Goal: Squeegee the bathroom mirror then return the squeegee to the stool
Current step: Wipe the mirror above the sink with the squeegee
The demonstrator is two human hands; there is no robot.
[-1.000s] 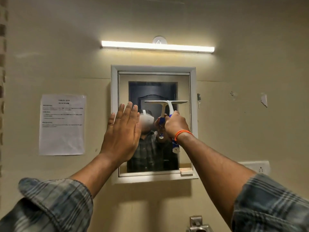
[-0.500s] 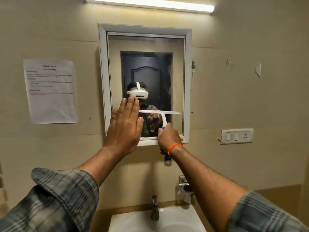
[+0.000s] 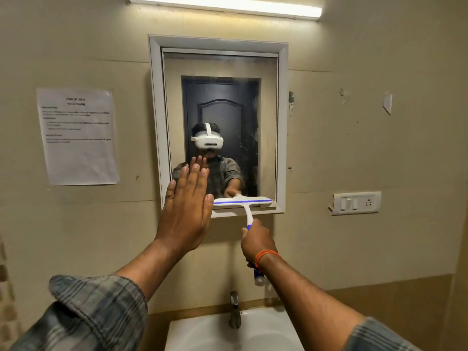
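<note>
The mirror (image 3: 266,110) hangs in a white frame on the beige wall. A white squeegee (image 3: 243,201) with a blue strip has its blade at the mirror's bottom edge, on the right half. My right hand (image 3: 257,240) grips its blue-and-white handle below the frame. My left hand (image 3: 186,211) lies flat with straight fingers over the mirror's lower left corner and frame. The stool is out of view.
A white sink (image 3: 268,333) with a metal tap (image 3: 235,311) sits directly below. A printed paper sheet (image 3: 77,136) is taped to the wall at left. A switch plate (image 3: 355,202) sits at right, and a tube light (image 3: 225,6) glows above the mirror.
The squeegee has been drawn down the glass from mid-height to the bottom edge. My right hand dropped below the frame. My left hand stayed flat on the mirror's left side, lower now.
</note>
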